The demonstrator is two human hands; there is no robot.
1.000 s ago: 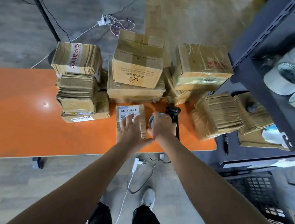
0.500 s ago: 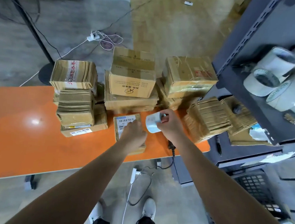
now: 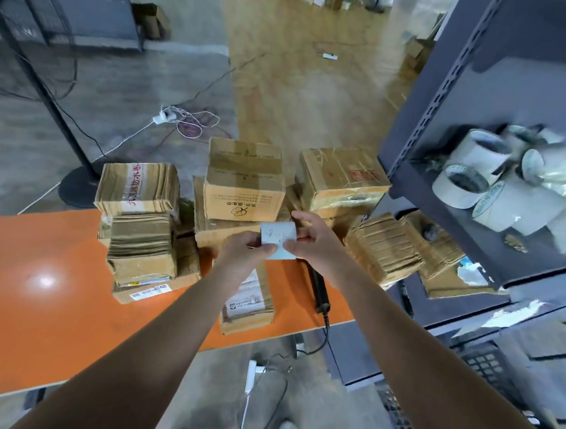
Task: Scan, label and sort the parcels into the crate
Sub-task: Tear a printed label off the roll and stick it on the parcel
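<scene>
Parcel stacks (image 3: 137, 222) along the back of the tabletop (image 3: 26, 311), one parcel (image 3: 250, 300) alone by the front edge (scanner (image 3: 317, 291) just right of it), left hand (image 3: 244, 248) and right hand (image 3: 317, 241) pinching a label (image 3: 278, 236) above it. Shelf (image 3: 456, 92) to the right, tape rolls (image 3: 482, 184) on it, crate (image 3: 403, 426) on the floor below.

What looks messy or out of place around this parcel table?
Tape rolls lie heaped at odd angles on the grey shelf. Behind the orange table, loose cables tangle round a white power strip on the floor. The left parcel stack sits unevenly.
</scene>
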